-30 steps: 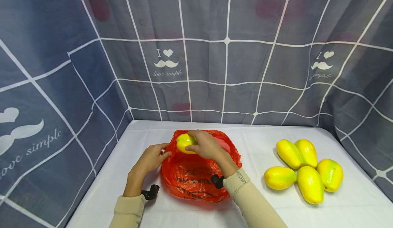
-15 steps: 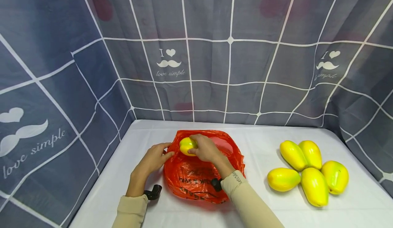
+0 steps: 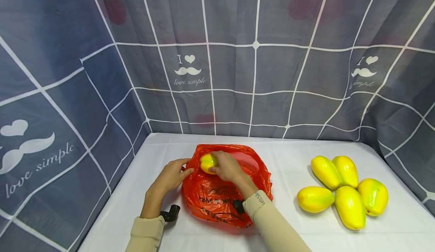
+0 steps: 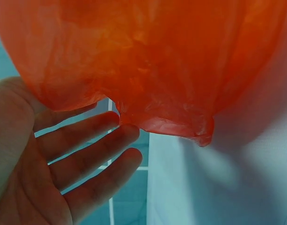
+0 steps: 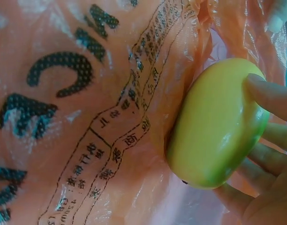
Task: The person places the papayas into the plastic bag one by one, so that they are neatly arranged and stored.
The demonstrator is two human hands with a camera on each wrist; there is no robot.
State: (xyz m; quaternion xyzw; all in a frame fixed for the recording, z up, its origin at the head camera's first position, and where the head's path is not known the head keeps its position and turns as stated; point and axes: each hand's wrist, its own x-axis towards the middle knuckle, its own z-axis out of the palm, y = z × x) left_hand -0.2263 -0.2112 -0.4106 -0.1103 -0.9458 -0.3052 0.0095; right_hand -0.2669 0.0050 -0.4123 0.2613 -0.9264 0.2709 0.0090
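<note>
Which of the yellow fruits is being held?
The fruit at the mouth of the red bag, gripped by the right hand; the five other fruits lie untouched on the white table, right of the bag.

Beige sleeves (image 3: 276, 223), dark lettering (image 3: 259, 198) on right cuff (image 3: 254, 206); small black wrist cameras (image 3: 171, 213).

Grey curtain (image 3: 231, 69) (white-gridded) behind white table (image 3: 287, 157).

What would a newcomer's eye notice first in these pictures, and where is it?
The bright red plastic bag near the middle of the white table would probably catch the eye first, with the right hand holding a yellow-green fruit at its open mouth. The five similar fruits, grouped to the bag's right, likely come next.
</note>
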